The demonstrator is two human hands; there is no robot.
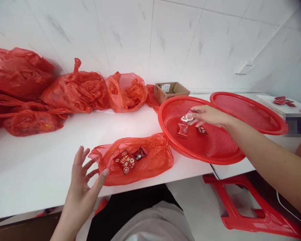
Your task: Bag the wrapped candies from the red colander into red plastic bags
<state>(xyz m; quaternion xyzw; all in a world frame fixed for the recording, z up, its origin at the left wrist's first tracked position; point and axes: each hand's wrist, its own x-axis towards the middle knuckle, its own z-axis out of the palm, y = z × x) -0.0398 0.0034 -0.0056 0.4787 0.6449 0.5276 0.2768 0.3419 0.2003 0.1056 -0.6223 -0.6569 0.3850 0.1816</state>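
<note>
My left hand (84, 184) is open, fingers spread, at the left end of a red plastic bag (155, 152) lying flat on the table. On that bag are a red square packet (125, 161) with gold print and a small dark red wrapped snack (140, 154). My right hand (208, 115) reaches over a red perforated basket (220, 144), its fingers closed on a white and red snack packet (187, 118). Inside the basket lie a pink-red wrapped snack (182, 131) and a dark wrapped snack (202, 130), partly below my fingers.
Several full red plastic bags (75, 90) line the wall at the left. A small cardboard box (172, 91) stands behind the basket. Another red basket (248, 110) is at the right, near a white board (273, 100) with red packets. A red stool (253, 204) stands below the table.
</note>
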